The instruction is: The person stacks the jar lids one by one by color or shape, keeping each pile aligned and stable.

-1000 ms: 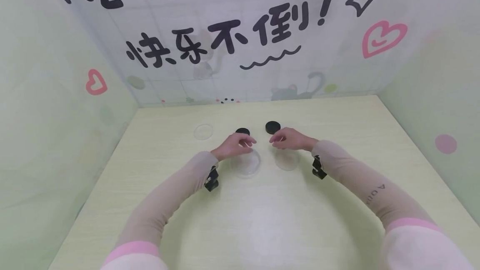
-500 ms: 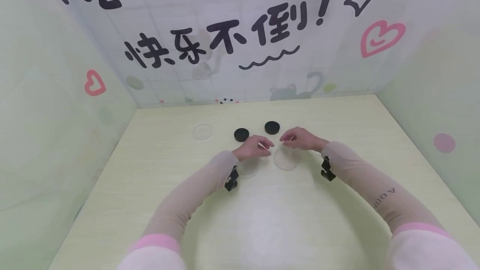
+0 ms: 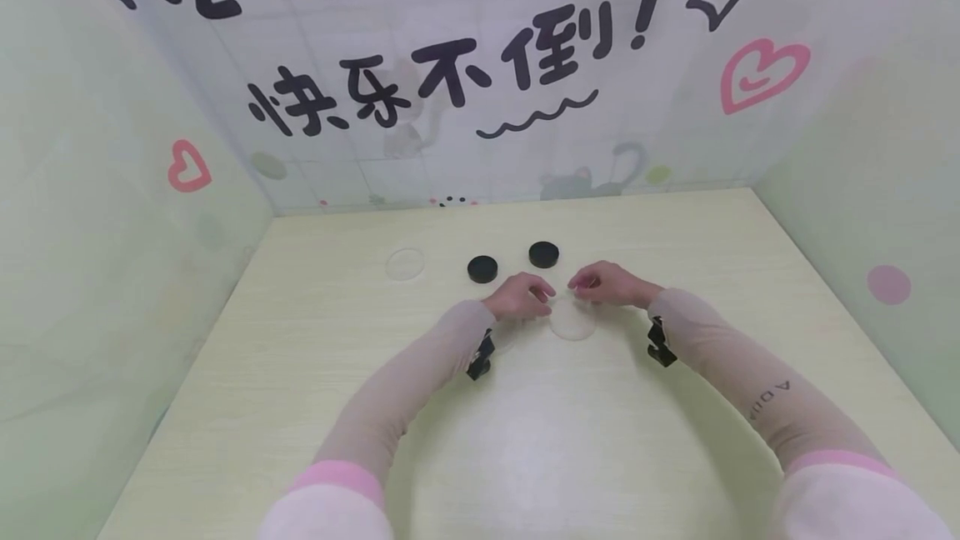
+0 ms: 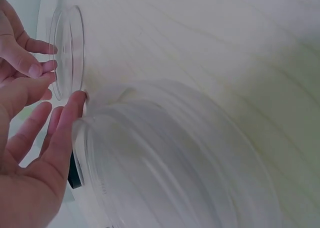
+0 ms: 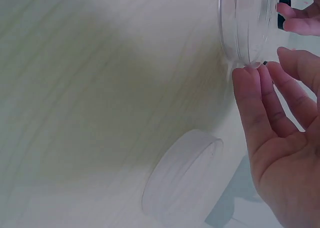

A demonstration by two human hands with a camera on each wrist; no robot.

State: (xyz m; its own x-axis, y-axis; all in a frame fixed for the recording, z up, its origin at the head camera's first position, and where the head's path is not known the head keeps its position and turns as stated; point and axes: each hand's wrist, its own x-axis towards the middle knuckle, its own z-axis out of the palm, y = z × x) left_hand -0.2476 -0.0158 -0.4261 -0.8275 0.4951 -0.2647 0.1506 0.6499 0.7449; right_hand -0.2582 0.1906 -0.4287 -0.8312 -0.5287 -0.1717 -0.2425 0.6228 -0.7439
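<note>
A clear round petri dish (image 3: 573,325) lies on the table between my hands. My right hand (image 3: 611,284) is at its far edge. In the right wrist view, the fingertips of my right hand (image 5: 280,118) touch the rim of a clear dish (image 5: 240,25), with the thumb apart. My left hand (image 3: 517,297) is at the dish's left side; in the left wrist view, a fingertip of my left hand (image 4: 40,163) reaches the lower rim of the far dish (image 4: 70,53). Another clear dish (image 4: 170,163) looms close to that camera, partly hidden under my left wrist in the head view.
Two black round discs (image 3: 482,269) (image 3: 543,254) stand behind the hands. A thin clear disc (image 3: 405,264) lies further left. Low in the right wrist view is a pale, hazy round piece (image 5: 182,178). Printed cloth walls (image 3: 412,165) border the table (image 3: 315,315) at back and sides.
My left hand has moved right, from above the left clear dish to beside the right one. My right hand has shifted slightly right. The discs have stayed in place.
</note>
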